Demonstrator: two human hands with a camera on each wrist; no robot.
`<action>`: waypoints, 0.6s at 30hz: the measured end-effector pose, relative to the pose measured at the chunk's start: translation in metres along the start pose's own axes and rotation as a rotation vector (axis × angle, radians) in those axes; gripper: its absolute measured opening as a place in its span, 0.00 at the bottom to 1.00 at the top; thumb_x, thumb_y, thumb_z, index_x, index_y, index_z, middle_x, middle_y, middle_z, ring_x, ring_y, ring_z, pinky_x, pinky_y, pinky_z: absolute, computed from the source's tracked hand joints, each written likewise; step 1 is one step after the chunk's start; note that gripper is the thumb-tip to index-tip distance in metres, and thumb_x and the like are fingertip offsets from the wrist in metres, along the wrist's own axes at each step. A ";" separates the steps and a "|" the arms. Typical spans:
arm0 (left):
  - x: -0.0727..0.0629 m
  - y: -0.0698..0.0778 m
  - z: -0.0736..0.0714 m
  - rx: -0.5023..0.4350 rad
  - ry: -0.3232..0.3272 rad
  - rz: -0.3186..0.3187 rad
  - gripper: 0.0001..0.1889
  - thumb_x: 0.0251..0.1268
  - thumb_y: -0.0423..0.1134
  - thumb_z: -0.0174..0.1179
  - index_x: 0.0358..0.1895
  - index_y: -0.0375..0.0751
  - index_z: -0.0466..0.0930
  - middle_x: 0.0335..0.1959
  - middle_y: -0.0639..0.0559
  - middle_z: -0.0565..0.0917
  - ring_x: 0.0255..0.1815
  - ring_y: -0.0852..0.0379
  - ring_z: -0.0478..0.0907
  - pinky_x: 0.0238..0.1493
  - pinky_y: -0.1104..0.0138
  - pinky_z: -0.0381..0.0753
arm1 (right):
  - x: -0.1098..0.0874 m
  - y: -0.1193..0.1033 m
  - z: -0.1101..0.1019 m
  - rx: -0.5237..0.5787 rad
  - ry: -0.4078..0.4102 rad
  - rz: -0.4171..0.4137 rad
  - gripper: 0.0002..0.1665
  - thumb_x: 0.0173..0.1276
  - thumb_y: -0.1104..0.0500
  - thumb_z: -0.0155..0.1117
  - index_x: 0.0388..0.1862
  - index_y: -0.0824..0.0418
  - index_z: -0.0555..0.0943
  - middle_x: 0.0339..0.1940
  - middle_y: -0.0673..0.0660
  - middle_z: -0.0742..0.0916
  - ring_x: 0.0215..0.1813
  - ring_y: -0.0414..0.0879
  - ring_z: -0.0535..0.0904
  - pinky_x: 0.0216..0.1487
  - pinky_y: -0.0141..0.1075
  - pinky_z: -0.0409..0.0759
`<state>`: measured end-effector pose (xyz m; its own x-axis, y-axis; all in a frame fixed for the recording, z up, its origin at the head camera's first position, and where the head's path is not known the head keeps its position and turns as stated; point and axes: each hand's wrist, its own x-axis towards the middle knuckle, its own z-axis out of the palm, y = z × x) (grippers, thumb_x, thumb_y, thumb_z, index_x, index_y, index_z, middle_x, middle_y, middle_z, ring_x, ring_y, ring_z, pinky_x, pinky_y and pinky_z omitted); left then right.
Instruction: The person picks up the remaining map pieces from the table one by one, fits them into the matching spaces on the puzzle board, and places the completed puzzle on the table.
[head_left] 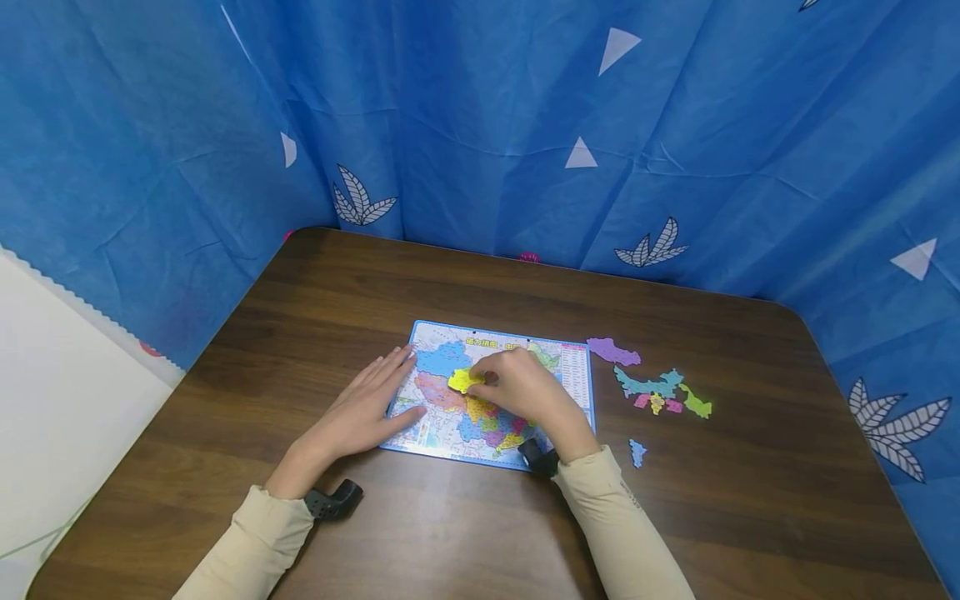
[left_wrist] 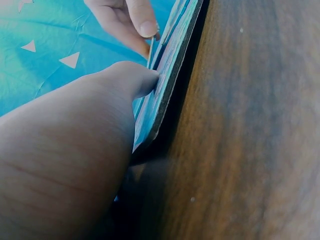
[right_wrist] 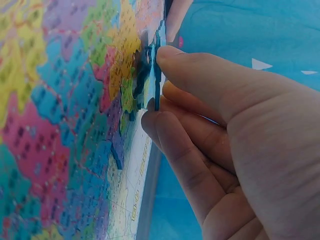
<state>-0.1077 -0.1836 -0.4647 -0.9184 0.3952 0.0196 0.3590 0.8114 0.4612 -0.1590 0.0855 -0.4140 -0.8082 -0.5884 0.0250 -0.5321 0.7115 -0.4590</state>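
Observation:
A map puzzle board [head_left: 581,402] lies on the wooden table, with many coloured province pieces fitted on it. My right hand [head_left: 525,387] pinches a yellow puzzle piece [head_left: 461,381] between thumb and fingers over the board's upper middle. In the right wrist view that piece [right_wrist: 158,75] is seen edge-on, tilted close to the board's surface, its far side partly hidden by the fingers. My left hand [head_left: 363,414] rests with straight fingers along the board's left edge. Its thumb [left_wrist: 142,82] touches the board's face in the left wrist view.
Right of the board lie loose pieces: a purple one [head_left: 615,351], a teal one [head_left: 643,386], a green one [head_left: 696,403], pink ones with a small yellow one [head_left: 657,403], and a blue one [head_left: 637,452] nearer me. A blue curtain [head_left: 480,125] hangs behind the table [head_left: 750,500].

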 end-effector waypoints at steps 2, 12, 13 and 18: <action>0.000 0.000 0.000 0.001 -0.001 -0.001 0.46 0.72 0.61 0.58 0.82 0.38 0.54 0.85 0.43 0.52 0.86 0.41 0.47 0.84 0.46 0.48 | 0.000 0.000 0.001 -0.001 -0.001 -0.002 0.18 0.63 0.49 0.79 0.48 0.55 0.92 0.43 0.50 0.93 0.39 0.40 0.87 0.46 0.28 0.85; 0.000 0.000 0.000 0.002 -0.013 -0.010 0.46 0.72 0.62 0.58 0.83 0.39 0.54 0.85 0.44 0.51 0.86 0.43 0.47 0.84 0.47 0.47 | 0.000 -0.001 0.002 -0.003 -0.009 -0.003 0.17 0.63 0.50 0.79 0.48 0.56 0.92 0.45 0.51 0.93 0.42 0.41 0.88 0.49 0.29 0.86; 0.000 0.000 0.000 0.002 -0.013 -0.011 0.46 0.72 0.62 0.58 0.83 0.39 0.54 0.85 0.44 0.51 0.86 0.43 0.47 0.84 0.47 0.47 | 0.000 -0.001 0.002 -0.004 -0.008 -0.006 0.17 0.62 0.50 0.80 0.48 0.56 0.92 0.45 0.51 0.93 0.43 0.41 0.88 0.49 0.30 0.86; 0.001 -0.002 0.001 0.003 -0.006 -0.009 0.46 0.71 0.62 0.58 0.82 0.38 0.54 0.85 0.43 0.52 0.86 0.42 0.47 0.84 0.46 0.47 | 0.001 -0.002 0.003 -0.013 -0.012 -0.012 0.18 0.62 0.51 0.80 0.48 0.56 0.92 0.47 0.51 0.93 0.44 0.42 0.88 0.52 0.33 0.86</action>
<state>-0.1090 -0.1841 -0.4665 -0.9206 0.3903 0.0106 0.3512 0.8160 0.4590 -0.1576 0.0825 -0.4159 -0.7988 -0.6013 0.0193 -0.5448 0.7094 -0.4471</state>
